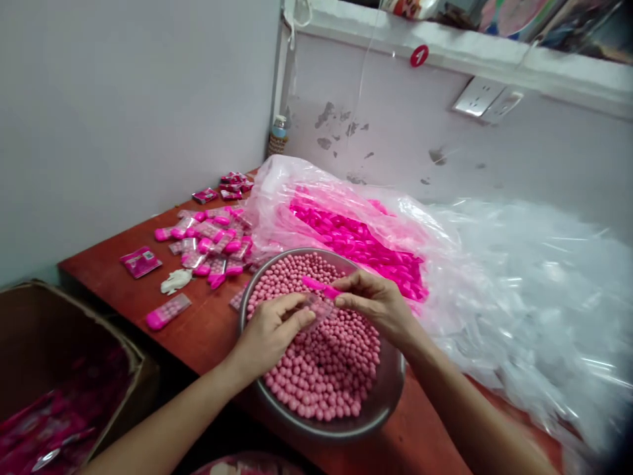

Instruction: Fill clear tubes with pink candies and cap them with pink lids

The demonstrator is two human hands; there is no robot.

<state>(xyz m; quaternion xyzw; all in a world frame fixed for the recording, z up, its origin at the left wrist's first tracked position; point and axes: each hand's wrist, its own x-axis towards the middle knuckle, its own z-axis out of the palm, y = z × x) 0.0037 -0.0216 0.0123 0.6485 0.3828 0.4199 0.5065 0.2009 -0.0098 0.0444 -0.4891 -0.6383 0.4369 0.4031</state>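
Observation:
Both my hands hover over a metal bowl [390, 389] filled with several small pink balls [326, 369]. My left hand [271, 330] pinches a small clear plastic case [319, 309] from the left. My right hand [376, 303] holds the case's other end, and a bright pink cap [321, 286] lies along its fingertips. Both hands have their fingers closed around these parts.
A pile of filled pink-capped cases [212, 241] lies on the red-brown table [208, 330] at the left, one lone case [168, 311] nearer. A plastic bag of pink caps [361, 241] and a bag of clear cases [534, 297] lie behind. A cardboard box [74, 369] stands at lower left.

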